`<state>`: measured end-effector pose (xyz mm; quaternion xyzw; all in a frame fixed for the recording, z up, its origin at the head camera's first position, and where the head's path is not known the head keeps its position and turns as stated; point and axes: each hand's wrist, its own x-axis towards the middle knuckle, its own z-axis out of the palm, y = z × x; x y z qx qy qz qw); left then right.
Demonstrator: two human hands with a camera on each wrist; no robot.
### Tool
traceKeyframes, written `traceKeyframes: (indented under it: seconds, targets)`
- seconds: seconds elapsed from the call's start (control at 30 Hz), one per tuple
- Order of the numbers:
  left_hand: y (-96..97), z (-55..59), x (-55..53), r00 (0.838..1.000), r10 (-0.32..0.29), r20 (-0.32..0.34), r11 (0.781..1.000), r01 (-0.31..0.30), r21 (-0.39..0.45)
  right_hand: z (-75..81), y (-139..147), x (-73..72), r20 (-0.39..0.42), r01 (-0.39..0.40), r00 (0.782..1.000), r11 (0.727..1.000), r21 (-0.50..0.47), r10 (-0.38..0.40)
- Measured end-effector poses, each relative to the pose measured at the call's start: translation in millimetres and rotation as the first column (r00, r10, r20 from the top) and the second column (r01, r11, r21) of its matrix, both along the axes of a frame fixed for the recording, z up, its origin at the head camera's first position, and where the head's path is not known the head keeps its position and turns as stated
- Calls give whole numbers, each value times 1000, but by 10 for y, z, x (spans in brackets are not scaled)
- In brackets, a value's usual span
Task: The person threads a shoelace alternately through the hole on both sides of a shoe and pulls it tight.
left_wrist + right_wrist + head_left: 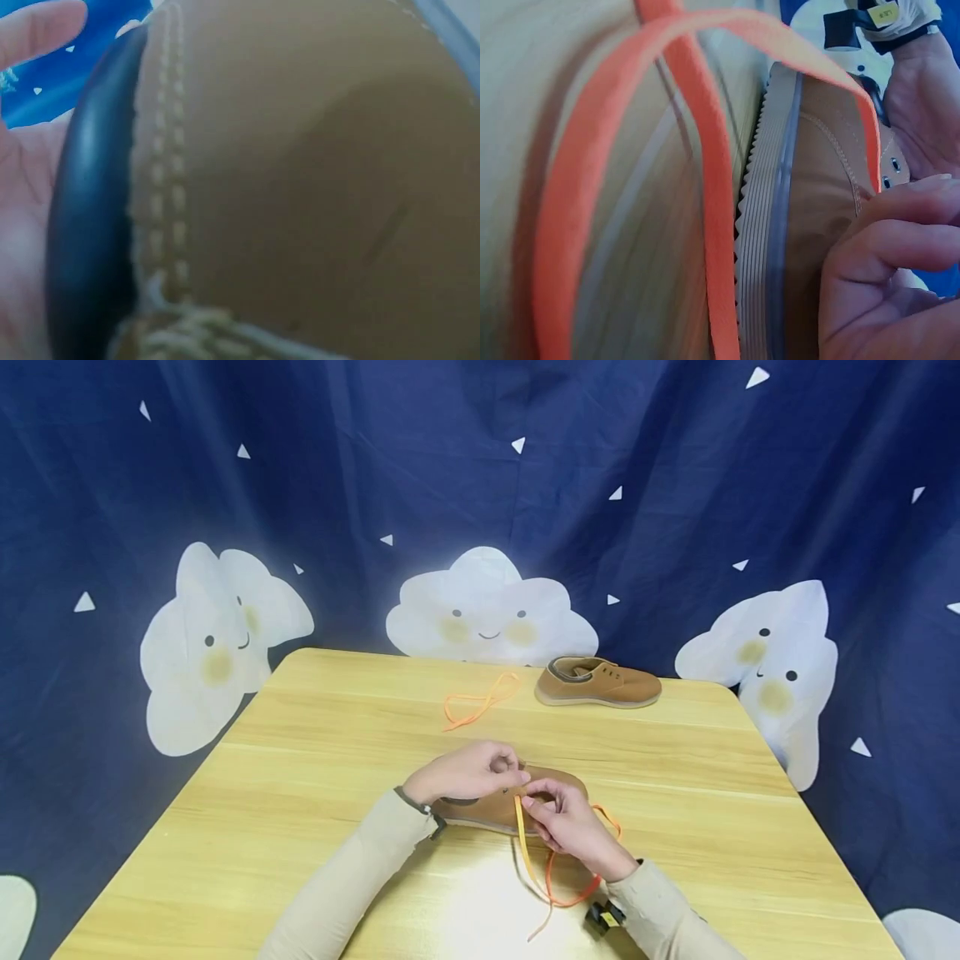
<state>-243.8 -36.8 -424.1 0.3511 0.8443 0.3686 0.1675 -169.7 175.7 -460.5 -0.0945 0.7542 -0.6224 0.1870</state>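
A brown lace-up shoe lies on the table, toe to the right, with both hands at its eyelets. My left hand reaches over the opening and grips the upper by the eyelet flap; its exact fingertip contact is partly hidden. In the left wrist view the dark padded collar stands beside the palm. My right hand pinches an orange shoelace close to the eyelets. From there the lace loops down onto the table in front of the shoe. The right wrist view shows the ribbed sole beside the lace.
Another brown shoe, with no lace in its eyelets, stands at the back right of the table. Left of it lies a loose, looped orange lace. Behind the table hangs a dark blue curtain with cloud prints.
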Motion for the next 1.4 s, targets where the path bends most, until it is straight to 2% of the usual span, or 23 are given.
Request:
traceKeyframes:
  seconds: [0.17, 0.37, 0.5, 0.63, 0.7, 0.77, 0.83, 0.93, 1.0, 1.1, 1.23, 1.4]
  targets:
    - [-4, 14, 8, 997, 49, -65, 998, -47, 28, -10, 4, -1, -28, -19, 999, 1000, 4, 19]
    - [-15, 67, 14, 988, 109, -109, 985, -92, 147, -13, 37, -35, -20, -24, 1000, 1000, 16, 24]
    - [0, 116, 41, 989, 87, -117, 975, -61, 214, 32, 47, -93, -23, 22, 1000, 999, 41, -21]
    - [0, 139, 37, 990, 38, -135, 974, -6, 226, 97, 1, -181, -62, 71, 996, 997, -2, -71]
    - [-12, 134, 26, 988, 20, -155, 976, 14, 215, 105, -30, -219, -82, 82, 993, 996, -34, -84]
    - [-30, 133, 18, 984, 32, -175, 979, 5, 205, 96, -57, -243, -97, 95, 990, 994, -45, -99]
    - [-49, 130, 4, 977, 69, -200, 981, -31, 191, 87, -76, -249, -101, 114, 988, 992, -48, -119]
    - [-77, 107, -38, 955, 152, -254, 982, -118, 145, 95, -91, -251, -133, 143, 981, 990, -9, -143]
    - [-90, 74, -76, 941, 176, -288, 983, -156, 92, 121, -95, -252, -168, 165, 973, 986, 31, -158]
    - [-88, 24, -117, 947, 146, -285, 989, -140, 40, 182, -97, -267, -225, 203, 957, 977, 64, -184]
    - [-52, -40, -140, 960, 99, -263, 995, -99, 14, 274, -98, -304, -265, 247, 936, 968, 30, -231]
    - [-12, -109, -137, 951, 105, -290, 994, -112, -7, 359, -111, -344, -276, 275, 924, 961, -3, -265]
